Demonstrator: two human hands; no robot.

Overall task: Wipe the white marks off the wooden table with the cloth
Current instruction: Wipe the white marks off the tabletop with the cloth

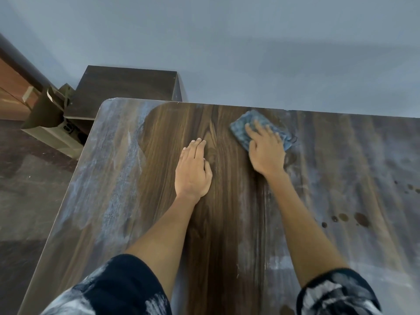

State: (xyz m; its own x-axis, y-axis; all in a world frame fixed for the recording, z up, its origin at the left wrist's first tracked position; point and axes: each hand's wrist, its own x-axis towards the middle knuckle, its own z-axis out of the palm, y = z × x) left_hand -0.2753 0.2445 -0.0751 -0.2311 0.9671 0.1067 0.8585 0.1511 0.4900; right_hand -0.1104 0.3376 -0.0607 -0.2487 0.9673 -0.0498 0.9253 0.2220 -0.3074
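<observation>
Left strip: white marks (106,169) cover the bench (227,223) near its left edge, not yet wiped.
Middle band: dark clean wood, probably where wiping is already done.
Left hand (193,171): flat on the clean band, fingers straight and together, holding nothing; likely a brace for the reach.
Cloth (259,128): blue, folded, near the far edge, at the border of clean wood and the marks to the right.
Right hand (266,153): fingers spread flat over the cloth, pressing it down rather than gripping.
Right side: more haze and several dark spots (361,219).
</observation>
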